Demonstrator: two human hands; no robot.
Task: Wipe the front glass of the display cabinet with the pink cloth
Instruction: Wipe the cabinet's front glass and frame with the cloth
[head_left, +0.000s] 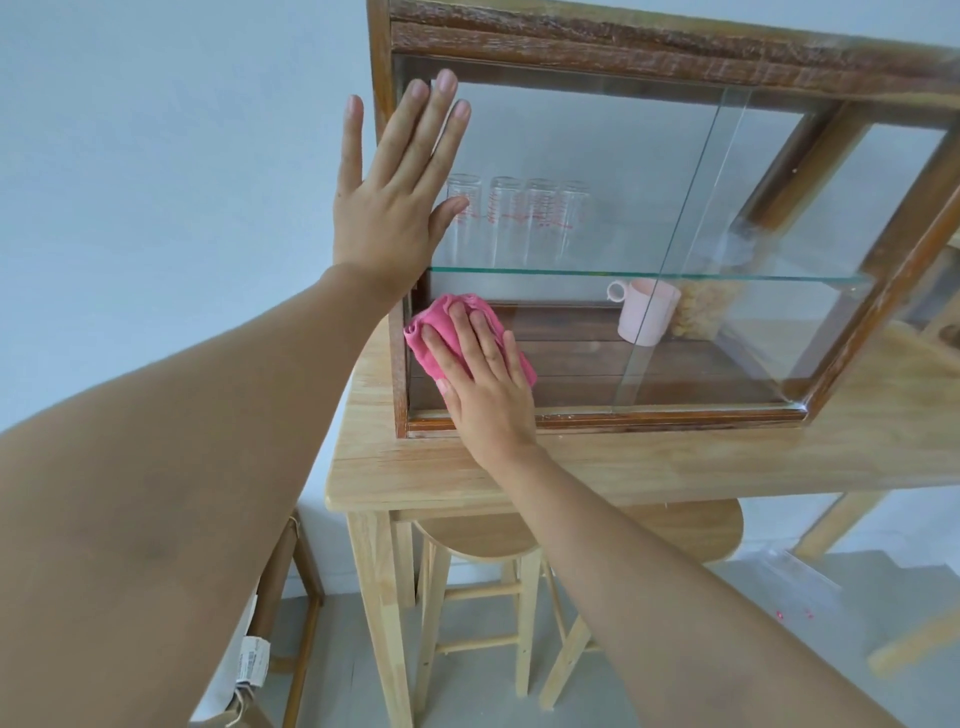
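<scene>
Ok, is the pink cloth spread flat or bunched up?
Bunched up: the pink cloth is a creased wad under the right hand, whose straight fingers press it to the front glass.

Pale blue-grey wall (156, 156), light wooden table (623, 467), round wooden stool (478, 535) tucked beneath, grey floor (337, 675), soft daylight

Glossy front glass (571, 182), worn dark wood cabinet (649, 47), soft pink cloth (431, 332).
</scene>
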